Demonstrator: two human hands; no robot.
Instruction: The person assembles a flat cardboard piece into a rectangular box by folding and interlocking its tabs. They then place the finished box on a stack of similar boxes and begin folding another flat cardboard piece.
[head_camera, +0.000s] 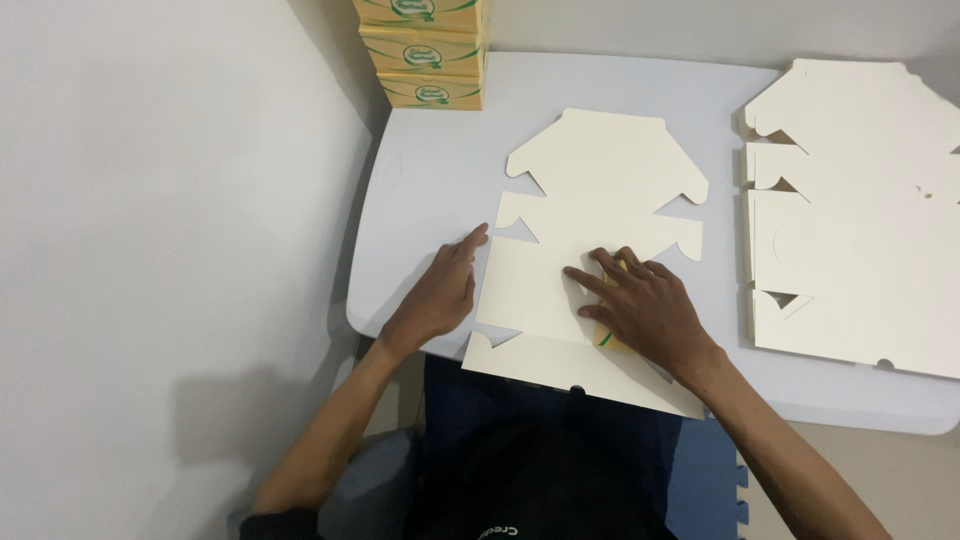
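A flat, unfolded cream cardboard box blank (600, 180) lies on the pale table (430, 170) in front of me. My right hand (645, 310) presses flat on the blank's middle panel, fingers spread, partly covering a folded-in flap with yellow and green print (607, 338). My left hand (440, 290) rests on the table at the blank's left edge, its index finger pointing at the edge of the panel. Neither hand grips anything.
A stack of several more flat cream blanks (850, 230) sits at the right of the table. Three assembled yellow boxes with green print (425, 50) are stacked at the far left corner. A white wall (150, 200) runs along the left. The table's near edge is by my lap.
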